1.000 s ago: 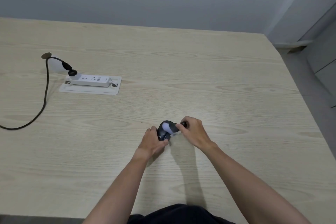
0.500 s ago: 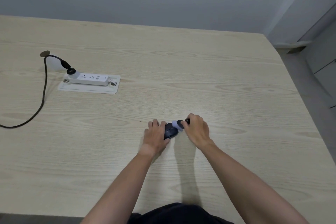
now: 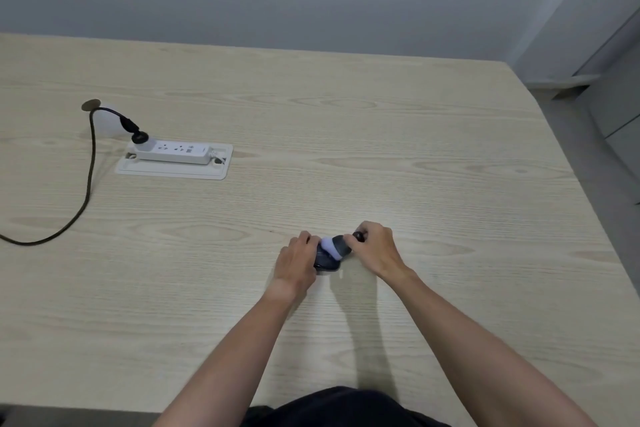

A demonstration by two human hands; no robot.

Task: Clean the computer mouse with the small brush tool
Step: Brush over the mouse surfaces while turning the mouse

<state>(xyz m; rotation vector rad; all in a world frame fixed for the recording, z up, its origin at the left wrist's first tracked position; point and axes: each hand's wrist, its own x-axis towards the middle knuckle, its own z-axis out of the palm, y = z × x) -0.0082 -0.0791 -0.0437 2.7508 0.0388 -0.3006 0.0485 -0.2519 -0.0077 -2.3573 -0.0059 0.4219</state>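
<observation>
The desk spreads wide and pale under me, bare but for a white power strip on its plate far to my left, with a dark cable trailing off the edge.

Near the front of the desk my two hands meet over the computer mouse. A second ago I had it tipped up off the wood, its underside turned toward me; now it lies flat on the desk again, top up, so I judge the work has passed from the belly to the upper shell and the button seams.

My left hand lies over the mouse's left flank, its grip closed loosely around the body, fingers curled over the far edge to pin it down. I cannot see how hard it presses.

My right hand has its grip shut tight on the small brush tool, the dark handle end poking out above my knuckles. The pale bristle head rests against the top of the mouse, just beside my left fingertips.

With the mouse steadied flat, short strokes along the top should now be easy; the risk is bristles flicking dust toward my left fingers.
</observation>
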